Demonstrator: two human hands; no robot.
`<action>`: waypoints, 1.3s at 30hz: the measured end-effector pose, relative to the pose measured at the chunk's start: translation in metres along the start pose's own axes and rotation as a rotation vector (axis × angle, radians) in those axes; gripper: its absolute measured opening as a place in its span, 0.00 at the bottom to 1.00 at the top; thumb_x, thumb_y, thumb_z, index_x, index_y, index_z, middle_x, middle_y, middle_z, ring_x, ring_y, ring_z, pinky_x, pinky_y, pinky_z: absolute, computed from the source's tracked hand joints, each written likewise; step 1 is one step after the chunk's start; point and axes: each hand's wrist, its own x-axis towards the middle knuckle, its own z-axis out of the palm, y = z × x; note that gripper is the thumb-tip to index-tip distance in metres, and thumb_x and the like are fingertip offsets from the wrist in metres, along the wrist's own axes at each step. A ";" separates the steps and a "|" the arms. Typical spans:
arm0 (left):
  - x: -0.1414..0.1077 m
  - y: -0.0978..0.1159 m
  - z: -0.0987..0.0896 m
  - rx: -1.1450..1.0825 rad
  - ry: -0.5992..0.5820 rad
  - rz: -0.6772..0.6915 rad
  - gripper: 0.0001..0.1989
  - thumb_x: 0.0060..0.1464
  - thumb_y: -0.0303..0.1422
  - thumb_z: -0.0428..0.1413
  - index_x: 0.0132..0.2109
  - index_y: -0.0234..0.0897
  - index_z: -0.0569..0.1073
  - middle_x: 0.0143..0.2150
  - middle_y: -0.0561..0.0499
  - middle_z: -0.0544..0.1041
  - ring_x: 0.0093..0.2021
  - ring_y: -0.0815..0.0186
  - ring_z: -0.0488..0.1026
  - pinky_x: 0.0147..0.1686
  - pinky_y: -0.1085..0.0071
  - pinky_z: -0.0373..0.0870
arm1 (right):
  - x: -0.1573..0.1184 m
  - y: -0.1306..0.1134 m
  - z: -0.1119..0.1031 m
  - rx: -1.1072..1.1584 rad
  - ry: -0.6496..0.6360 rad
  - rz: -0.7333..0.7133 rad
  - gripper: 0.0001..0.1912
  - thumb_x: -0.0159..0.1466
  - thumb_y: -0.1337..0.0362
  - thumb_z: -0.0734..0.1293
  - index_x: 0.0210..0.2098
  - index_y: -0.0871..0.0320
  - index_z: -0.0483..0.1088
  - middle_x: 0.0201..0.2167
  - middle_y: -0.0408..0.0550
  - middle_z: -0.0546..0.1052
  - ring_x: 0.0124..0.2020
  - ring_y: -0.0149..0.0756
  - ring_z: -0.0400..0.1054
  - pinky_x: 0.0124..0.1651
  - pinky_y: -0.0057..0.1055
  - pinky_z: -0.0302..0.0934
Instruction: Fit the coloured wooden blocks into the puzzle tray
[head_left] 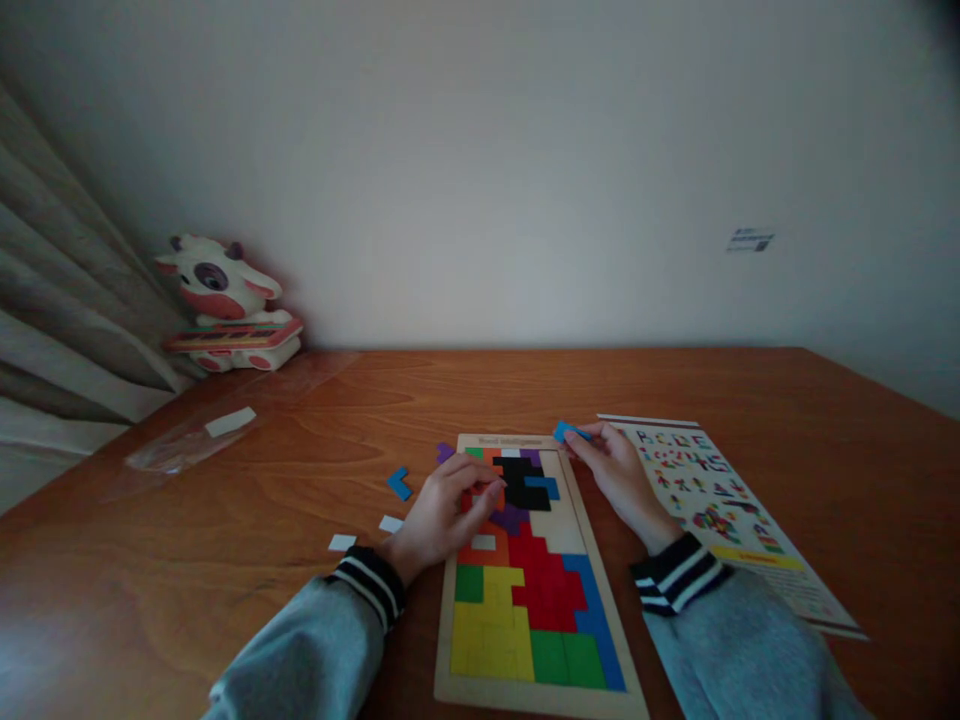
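Note:
A wooden puzzle board (pixel 547 703) lies in front of me, with colored block pieces fitted in its frame. My left hand (pixel 450 505) is over its upper left part, thumb and finger tips drawn together; whatever they may hold is hidden. At the board's top right corner, my right hand (pixel 611 470) pinches a blue puzzle piece (pixel 570 431) between thumb and fingers. Black pieces (pixel 517 485) and another blue piece (pixel 541 487) lie just right of my left fingertips. Bare wood (pixel 562 525) shows along the board's upper right. Red pieces (pixel 544 580) fill its middle.
Left of the board lie an L-shaped blue piece (pixel 399 483), a purple piece (pixel 445 453) and white pieces (pixel 343 542). A printed pattern sheet (pixel 720 490) lies at the right. A clear plastic bag (pixel 169 452) and a cow toy (pixel 229 305) sit far left.

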 end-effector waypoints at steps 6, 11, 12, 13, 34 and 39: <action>-0.006 0.002 0.000 0.050 -0.080 0.085 0.07 0.65 0.33 0.53 0.42 0.38 0.75 0.40 0.44 0.77 0.43 0.62 0.74 0.46 0.66 0.72 | -0.004 0.002 0.004 -0.014 -0.028 -0.065 0.23 0.61 0.45 0.69 0.48 0.53 0.72 0.41 0.51 0.82 0.42 0.42 0.78 0.44 0.42 0.74; -0.006 0.005 0.000 0.091 -0.099 0.117 0.06 0.63 0.31 0.54 0.41 0.38 0.75 0.40 0.45 0.78 0.43 0.62 0.74 0.46 0.66 0.72 | -0.007 0.002 0.003 -0.082 -0.006 -0.118 0.20 0.62 0.45 0.68 0.43 0.55 0.72 0.41 0.51 0.80 0.42 0.42 0.76 0.46 0.40 0.72; -0.006 0.005 0.000 0.097 -0.103 0.119 0.06 0.63 0.31 0.54 0.40 0.37 0.75 0.40 0.45 0.78 0.43 0.62 0.74 0.46 0.66 0.72 | -0.008 0.002 0.003 -0.101 -0.001 -0.128 0.20 0.62 0.46 0.68 0.43 0.55 0.72 0.41 0.51 0.80 0.42 0.42 0.76 0.47 0.41 0.71; -0.006 0.006 0.000 0.103 -0.107 0.121 0.06 0.63 0.30 0.54 0.40 0.37 0.75 0.39 0.45 0.78 0.43 0.62 0.74 0.46 0.66 0.72 | -0.010 0.002 0.003 -0.122 0.004 -0.135 0.19 0.63 0.46 0.68 0.43 0.55 0.73 0.41 0.51 0.80 0.43 0.42 0.75 0.48 0.41 0.70; -0.009 0.005 0.000 0.142 -0.151 0.185 0.06 0.63 0.30 0.54 0.42 0.35 0.75 0.41 0.45 0.77 0.43 0.62 0.73 0.45 0.67 0.72 | -0.017 -0.006 0.003 -0.420 0.092 -0.338 0.09 0.64 0.57 0.67 0.39 0.56 0.74 0.35 0.49 0.78 0.36 0.39 0.73 0.41 0.38 0.69; -0.009 0.006 0.000 0.142 -0.169 0.195 0.05 0.63 0.29 0.53 0.41 0.35 0.75 0.41 0.45 0.78 0.43 0.62 0.73 0.45 0.67 0.72 | -0.021 -0.013 0.003 -0.598 -0.029 -0.438 0.11 0.66 0.63 0.64 0.44 0.55 0.77 0.36 0.49 0.76 0.34 0.38 0.72 0.40 0.36 0.67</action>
